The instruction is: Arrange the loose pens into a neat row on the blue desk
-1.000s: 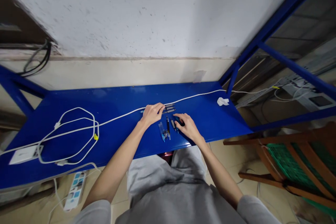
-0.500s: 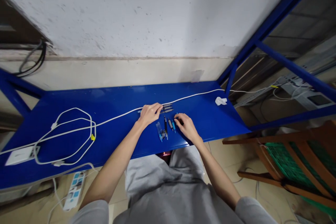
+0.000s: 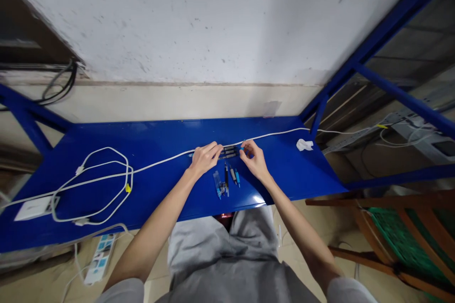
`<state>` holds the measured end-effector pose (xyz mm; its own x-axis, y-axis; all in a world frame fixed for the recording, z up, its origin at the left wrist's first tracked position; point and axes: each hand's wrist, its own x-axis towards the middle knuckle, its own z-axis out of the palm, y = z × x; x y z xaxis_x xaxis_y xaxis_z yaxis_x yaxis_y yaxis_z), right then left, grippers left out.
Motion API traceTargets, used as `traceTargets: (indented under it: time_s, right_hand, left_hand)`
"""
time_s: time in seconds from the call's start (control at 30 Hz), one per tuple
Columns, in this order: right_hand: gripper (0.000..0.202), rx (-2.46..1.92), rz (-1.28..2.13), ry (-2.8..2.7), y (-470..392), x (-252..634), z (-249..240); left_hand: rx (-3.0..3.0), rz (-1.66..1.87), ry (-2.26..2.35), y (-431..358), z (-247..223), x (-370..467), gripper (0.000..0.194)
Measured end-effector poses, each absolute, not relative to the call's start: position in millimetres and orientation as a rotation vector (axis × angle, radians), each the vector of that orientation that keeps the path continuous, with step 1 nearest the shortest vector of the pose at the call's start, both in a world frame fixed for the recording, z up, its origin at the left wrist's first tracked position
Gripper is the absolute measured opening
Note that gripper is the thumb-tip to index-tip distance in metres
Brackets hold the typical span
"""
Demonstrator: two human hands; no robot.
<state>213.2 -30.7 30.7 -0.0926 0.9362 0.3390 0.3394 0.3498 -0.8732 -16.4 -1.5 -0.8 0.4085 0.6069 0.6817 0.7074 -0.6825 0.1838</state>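
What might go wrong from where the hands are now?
The white cable runs close behind the row of slim pen parts; if either hand catches it, the row could shift.

The small blue piece that the right hand appears to pinch could slip or knock the row beside it.

The loose pen parts lie between both forearms, toward the near edge of the blue table; a brush could roll one off.

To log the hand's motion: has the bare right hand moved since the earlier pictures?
Yes: the right hand moved toward the long white cable across the blue tabletop.
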Motion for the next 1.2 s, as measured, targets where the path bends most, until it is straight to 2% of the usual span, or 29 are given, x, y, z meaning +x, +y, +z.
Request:
traceTargets:
  time_s: [0.13,0.2,0.47,0.97,1.2]
  right_hand:
    - [0.048,-1.013,0.813,-1.838,8.6,195.8,36.3]
    - [0.055,-1.008,0.801,-1.907,18.9,191.5,32.6]
    - [0.042,-1.031,0.573,-2.162,17.3,203.5,15.8]
    - [0.035,-0.818,0.605,-2.092,18.3,192.0,12.3]
    - [0.031,-0.861,0.594,-2.023,17.0,192.6,11.7]
  left_hand:
    - [-2.530,-1.142,-1.202,0.3,-2.6,-17.7,0.022]
    - [-2.539,-1.142,-1.213,0.8,-3.3,-18.3,0.024]
    - [-2.523,-1.245,-1.309,8.4,-3.1,-20.6,0.024]
    - [-2.552,-1.275,-1.376,9.6,2.3,-29.3,0.025]
    - [-2.574,-1.320,-1.352,8.4,4.5,-26.8,0.026]
